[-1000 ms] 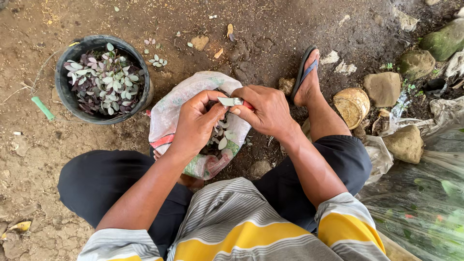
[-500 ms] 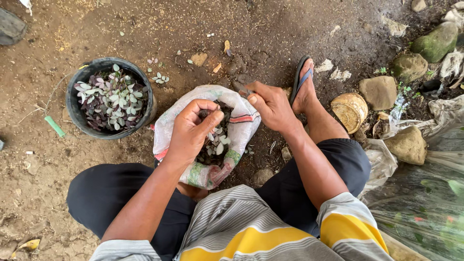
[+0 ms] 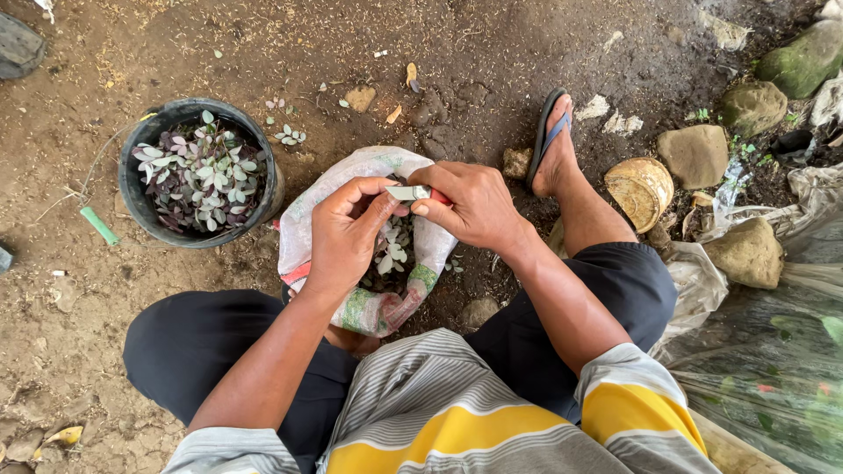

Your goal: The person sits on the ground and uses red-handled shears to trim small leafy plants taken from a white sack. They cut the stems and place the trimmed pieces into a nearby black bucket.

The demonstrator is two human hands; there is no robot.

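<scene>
I sit on the dirt with a white woven sack (image 3: 351, 189) open between my knees; small pale-green and purple plant cuttings (image 3: 393, 250) lie inside it. My right hand (image 3: 470, 206) grips a small knife (image 3: 411, 192) with a red handle, its blade pointing left. My left hand (image 3: 347, 233) is curled just under the blade, thumb and fingers pinched together at the blade tip, apparently on a small cutting that I cannot make out. Both hands hover over the sack's mouth.
A black pot (image 3: 132, 193) filled with the same purple-green cuttings stands at the left. My right foot in a sandal (image 3: 549, 140) rests ahead. A cut coconut shell (image 3: 641, 189), several stones (image 3: 698, 154) and plastic sheeting (image 3: 773, 351) lie at the right.
My hands drew together again over the sack, and the knife blade now meets my left fingertips. The view shifted slightly.
</scene>
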